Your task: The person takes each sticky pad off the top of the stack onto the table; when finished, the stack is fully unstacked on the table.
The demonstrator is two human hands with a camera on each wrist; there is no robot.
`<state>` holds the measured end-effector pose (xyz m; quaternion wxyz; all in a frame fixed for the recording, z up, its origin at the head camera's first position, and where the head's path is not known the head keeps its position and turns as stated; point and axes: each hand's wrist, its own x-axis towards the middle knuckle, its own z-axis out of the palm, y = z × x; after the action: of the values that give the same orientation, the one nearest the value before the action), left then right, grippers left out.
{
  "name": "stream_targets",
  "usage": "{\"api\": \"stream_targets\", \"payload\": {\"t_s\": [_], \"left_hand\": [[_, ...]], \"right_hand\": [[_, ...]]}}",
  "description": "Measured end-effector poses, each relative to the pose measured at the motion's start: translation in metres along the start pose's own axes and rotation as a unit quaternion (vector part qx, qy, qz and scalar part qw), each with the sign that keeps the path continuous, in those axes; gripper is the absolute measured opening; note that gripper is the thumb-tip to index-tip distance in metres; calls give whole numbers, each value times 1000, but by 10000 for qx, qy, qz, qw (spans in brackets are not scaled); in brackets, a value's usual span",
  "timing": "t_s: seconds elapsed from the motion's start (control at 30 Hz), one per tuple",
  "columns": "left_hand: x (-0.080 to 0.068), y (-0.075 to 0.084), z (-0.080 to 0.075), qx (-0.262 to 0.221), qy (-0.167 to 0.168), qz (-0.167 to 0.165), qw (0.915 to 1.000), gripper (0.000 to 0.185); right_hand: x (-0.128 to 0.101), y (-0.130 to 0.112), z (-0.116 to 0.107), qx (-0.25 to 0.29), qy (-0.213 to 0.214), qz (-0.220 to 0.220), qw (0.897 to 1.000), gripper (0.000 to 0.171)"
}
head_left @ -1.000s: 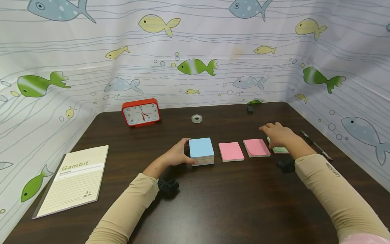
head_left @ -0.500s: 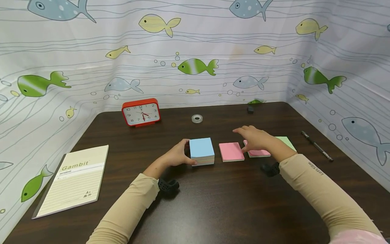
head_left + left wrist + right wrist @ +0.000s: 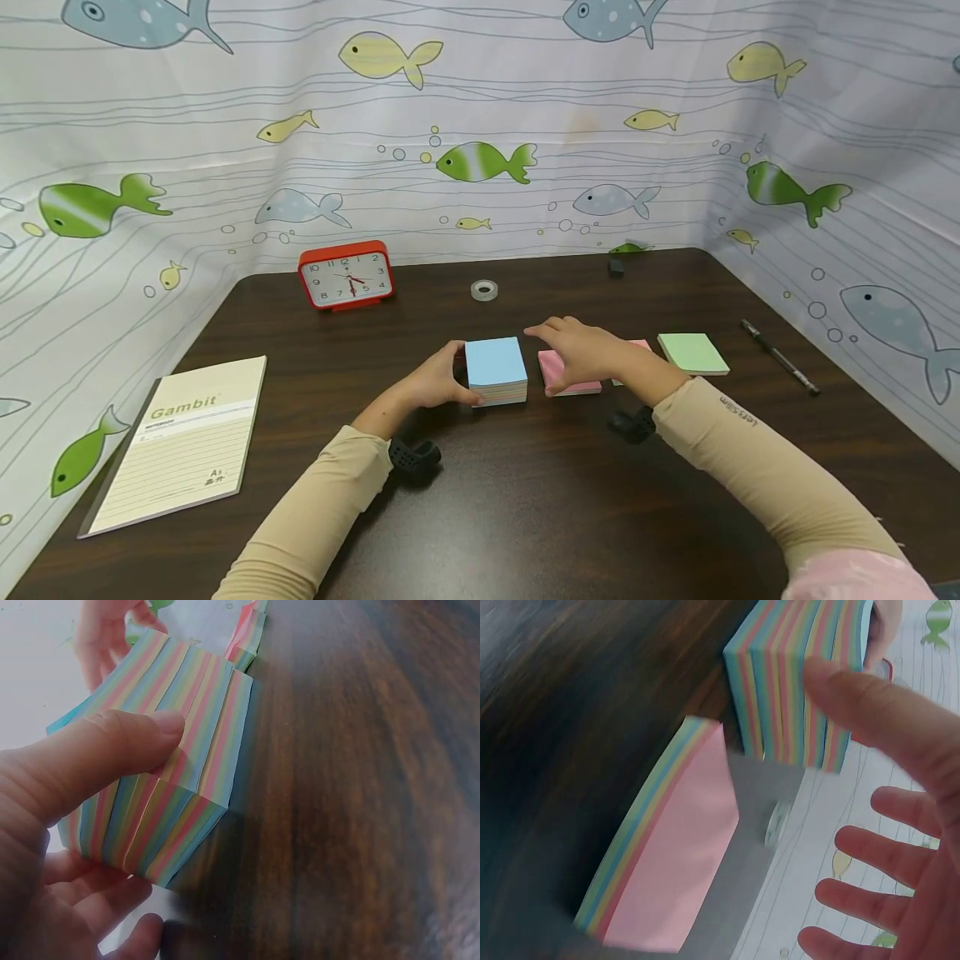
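A tall stack of sticky note pads point(image 3: 497, 367), blue on top with striped coloured sides, stands mid-table. My left hand point(image 3: 435, 379) grips it from the left, thumb point(image 3: 127, 742) along the near side and fingers around the back. Just right of the stack, my right hand point(image 3: 588, 350) hovers over a pink sticky note pad point(image 3: 675, 847) with fingers spread and nothing held. Its thumb point(image 3: 877, 712) overlaps the stack in the right wrist view. Behind the right wrist, a second pink pad point(image 3: 641, 343) is mostly hidden. Further right lies a green pad point(image 3: 693, 354).
A notebook point(image 3: 180, 442) lies at the left. At the back are a red alarm clock point(image 3: 347, 277), a tape roll point(image 3: 484, 290) and a small black block point(image 3: 616, 268). A pen point(image 3: 780, 357) lies far right. Fish-printed cloth walls enclose the table.
My right hand has moved left from the green pad, past the second pink pad, to over the first pink pad beside the stack. The left hand keeps its grip in place.
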<state>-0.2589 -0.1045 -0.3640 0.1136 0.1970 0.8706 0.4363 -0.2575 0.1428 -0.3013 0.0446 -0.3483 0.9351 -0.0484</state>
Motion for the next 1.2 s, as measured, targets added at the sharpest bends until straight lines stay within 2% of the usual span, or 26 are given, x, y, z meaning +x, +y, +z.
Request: {"api": "stream_targets", "payload": {"t_s": [0.17,0.4,0.57,0.9,1.2], "left_hand": [[1,0,0,-81,-19,98,9999,83],[0,0,1,-54,-32,153,9999,81],[-1,1,0,-56,-35,158,9999,80],[1,2,0,-10,4,51,10000,87],[1,1,1,274,-5,-45,9996,90]], "right_hand": [[13,-11,2,-68,4,-150,9999,90],[31,-19,7,-228,-227,-72,9995,93],[37,-20,9,-118,-375,-23,9992,92],[32,-12,5,220,-354,147,9990,85],[18,-2,10,215,-214,134,9994,84]]}}
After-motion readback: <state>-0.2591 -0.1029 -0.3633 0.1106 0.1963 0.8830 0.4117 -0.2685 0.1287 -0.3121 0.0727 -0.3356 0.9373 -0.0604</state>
